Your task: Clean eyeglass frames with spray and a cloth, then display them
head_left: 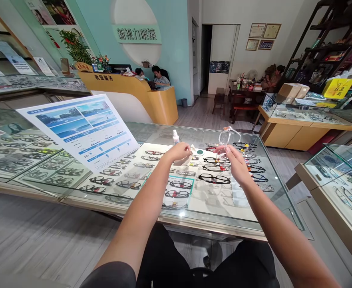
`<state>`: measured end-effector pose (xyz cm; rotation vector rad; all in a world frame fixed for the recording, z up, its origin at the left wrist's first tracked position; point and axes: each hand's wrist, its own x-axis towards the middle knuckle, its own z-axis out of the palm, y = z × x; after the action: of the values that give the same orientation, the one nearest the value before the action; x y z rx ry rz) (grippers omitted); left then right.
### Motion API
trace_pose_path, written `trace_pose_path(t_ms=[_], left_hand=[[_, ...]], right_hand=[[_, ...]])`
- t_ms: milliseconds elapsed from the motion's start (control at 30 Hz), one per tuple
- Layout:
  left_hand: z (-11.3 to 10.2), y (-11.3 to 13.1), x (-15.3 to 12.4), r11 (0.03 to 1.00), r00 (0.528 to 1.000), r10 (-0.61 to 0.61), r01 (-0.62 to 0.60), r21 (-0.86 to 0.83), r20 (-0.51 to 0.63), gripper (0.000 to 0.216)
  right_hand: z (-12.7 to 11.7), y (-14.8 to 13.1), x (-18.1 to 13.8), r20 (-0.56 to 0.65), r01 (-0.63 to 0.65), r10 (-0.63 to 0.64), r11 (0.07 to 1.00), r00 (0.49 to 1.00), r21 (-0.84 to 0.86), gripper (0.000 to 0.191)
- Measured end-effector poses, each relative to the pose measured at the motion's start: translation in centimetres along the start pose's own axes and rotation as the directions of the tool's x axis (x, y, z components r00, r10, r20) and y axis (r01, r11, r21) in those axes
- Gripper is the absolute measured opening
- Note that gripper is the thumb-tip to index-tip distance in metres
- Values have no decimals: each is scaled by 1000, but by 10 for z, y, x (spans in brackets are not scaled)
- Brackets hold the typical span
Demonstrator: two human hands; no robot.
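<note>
before us stretches a glass case [223, 229], rows of spectacles [214, 178] inside it. a paper sheet [82, 132] stands over its left part; a bottle [176, 138] sits on top, just behind our left hand [179, 152]. our right hand [235, 161] and the glasses [224, 138] it holds are above the right part. beyond the case, a counter [160, 106] stands left — a door [222, 48] lies farther back, to its right.

Dark grey short sleeve [112, 275], black trousers [166, 260], ungloved hands [178, 153]

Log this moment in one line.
left hand: pinching white item | right hand: holding clear glasses | white bottle: upright on glass counter
</note>
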<state>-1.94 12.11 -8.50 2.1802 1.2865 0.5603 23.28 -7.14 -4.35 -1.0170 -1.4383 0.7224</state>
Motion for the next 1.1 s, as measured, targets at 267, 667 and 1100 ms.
trace_pose_path(t_ms=[267,667,1100], left_hand=[[3,8,5,939,957,-179,97,-330,-227,32],[-2,61,-14,493,991,-99,-26,-869,-86,67],[22,92,-32,337,990,47,109,-935,133,61]], right_hand=[[-1,-1,2,-3,14,-14,1000,1000,7,41],[1,0,-1,58,27,-35,990,998,135,42],[5,3,-3,64,47,-71,948,995,314,36]])
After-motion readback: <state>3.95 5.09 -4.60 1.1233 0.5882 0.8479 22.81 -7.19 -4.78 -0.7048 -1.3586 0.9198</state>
